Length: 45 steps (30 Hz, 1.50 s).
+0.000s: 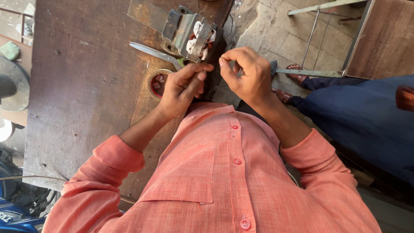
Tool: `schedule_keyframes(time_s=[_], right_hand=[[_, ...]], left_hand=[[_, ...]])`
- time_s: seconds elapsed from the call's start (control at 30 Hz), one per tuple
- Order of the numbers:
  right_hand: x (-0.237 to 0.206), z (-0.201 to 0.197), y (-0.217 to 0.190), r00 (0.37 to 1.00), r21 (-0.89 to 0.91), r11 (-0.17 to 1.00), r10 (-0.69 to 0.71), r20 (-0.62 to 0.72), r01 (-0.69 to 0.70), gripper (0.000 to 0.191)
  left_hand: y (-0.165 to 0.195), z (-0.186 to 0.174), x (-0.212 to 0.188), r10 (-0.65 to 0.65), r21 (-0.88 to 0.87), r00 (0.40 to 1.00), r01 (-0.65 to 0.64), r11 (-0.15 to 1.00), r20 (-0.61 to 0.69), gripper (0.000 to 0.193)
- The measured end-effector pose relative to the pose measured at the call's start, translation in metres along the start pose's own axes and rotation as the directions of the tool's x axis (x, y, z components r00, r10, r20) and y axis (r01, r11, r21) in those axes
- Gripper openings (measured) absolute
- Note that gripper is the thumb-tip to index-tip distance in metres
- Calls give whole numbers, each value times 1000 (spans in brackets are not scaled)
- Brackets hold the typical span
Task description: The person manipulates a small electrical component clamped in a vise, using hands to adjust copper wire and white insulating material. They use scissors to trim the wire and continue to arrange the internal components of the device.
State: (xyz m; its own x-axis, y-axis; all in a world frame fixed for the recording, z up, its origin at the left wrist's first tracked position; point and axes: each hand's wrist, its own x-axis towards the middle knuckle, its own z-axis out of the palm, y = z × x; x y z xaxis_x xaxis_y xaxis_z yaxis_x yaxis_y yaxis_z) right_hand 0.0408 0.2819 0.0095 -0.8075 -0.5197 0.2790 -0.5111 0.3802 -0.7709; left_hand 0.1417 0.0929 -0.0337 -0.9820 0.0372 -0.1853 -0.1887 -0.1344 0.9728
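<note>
My left hand [183, 86] and my right hand [246, 73] are held close together above the edge of a worn wooden table [86, 86]. Both pinch something very thin between thumb and forefinger, possibly a wire; it is too small to make out. Just beyond my fingers lies a grey metal motor part [187, 32] with white and red windings. Scissors [157, 54] with a green handle lie beside it, blades pointing left. A round tin [158, 83] with small red pieces sits under my left hand.
Another person in dark blue clothing [366, 116] and sandals [295, 73] stands at the right on a stone floor. A metal-legged table [384, 39] is at the top right. Grey discs [13, 86] lie at the left edge.
</note>
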Motion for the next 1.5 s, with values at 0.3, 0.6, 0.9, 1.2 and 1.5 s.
schedule_keyframes(time_s=[0.3,0.6,0.9,1.2,1.5], right_hand=[[-9,-15,20,948,-35,956,-283,145,291,13],[51,-13,50,915,-326,857,-348,204,399,29],[15,-44,13,907,-214,901,-312,284,377,8],[-14,-40,-12,957,-79,976,-182,225,204,8],[-9,-108,38,991,-400,907,-126,48,134,3]], left_hand=[[15,1,-2,205,490,975,-221,843,86,45],[16,12,-3,337,629,909,-414,658,245,40],[22,4,-20,366,615,930,-274,740,-27,32],[23,6,-3,417,543,906,-385,746,70,38],[18,6,-6,405,613,913,-342,712,40,33]])
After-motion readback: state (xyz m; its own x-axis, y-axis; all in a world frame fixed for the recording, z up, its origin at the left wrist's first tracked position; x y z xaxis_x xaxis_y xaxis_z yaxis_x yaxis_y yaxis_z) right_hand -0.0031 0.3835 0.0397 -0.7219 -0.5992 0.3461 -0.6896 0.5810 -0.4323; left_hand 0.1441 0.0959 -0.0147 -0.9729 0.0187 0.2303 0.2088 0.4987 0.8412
